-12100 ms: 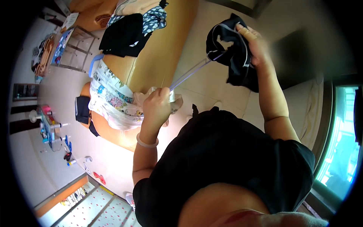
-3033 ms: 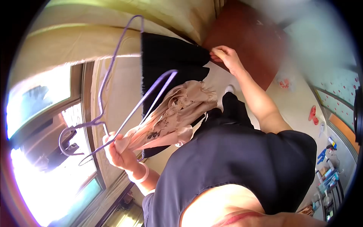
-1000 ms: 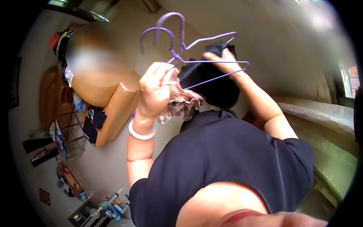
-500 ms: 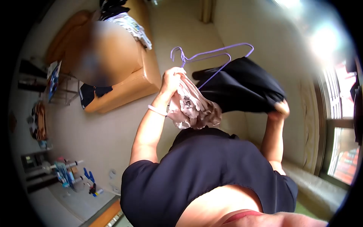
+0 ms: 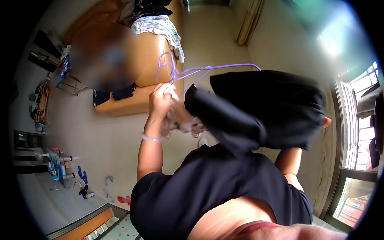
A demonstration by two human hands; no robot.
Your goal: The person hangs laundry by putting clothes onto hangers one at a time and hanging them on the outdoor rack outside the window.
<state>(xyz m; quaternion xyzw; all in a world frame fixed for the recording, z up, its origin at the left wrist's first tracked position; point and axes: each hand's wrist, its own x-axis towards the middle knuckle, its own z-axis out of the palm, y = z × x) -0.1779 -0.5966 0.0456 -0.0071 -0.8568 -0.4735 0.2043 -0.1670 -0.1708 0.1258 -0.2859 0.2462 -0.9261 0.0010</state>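
My left hand (image 5: 161, 100) is closed near the necks of the purple wire hangers (image 5: 173, 71), with a bunched dusty-pink garment (image 5: 182, 120) gathered in the same grip. A black garment (image 5: 272, 104) hangs over the hanger arms to the right, its cloth spread wide and partly blurred. Behind the far right edge of that cloth is my right hand (image 5: 327, 122); just a bit of it shows, at the black fabric, and the rest is covered.
A tan leather sofa (image 5: 154, 52) stands at the upper left, with a white patterned garment (image 5: 160, 28) and dark clothes on it. A barred window (image 5: 356, 132) is on the right. A table (image 5: 44, 200) with small items stands lower left.
The hangers and my left hand have shifted left and slightly down in view. The black garment has swung out wider and now covers most of my right hand.
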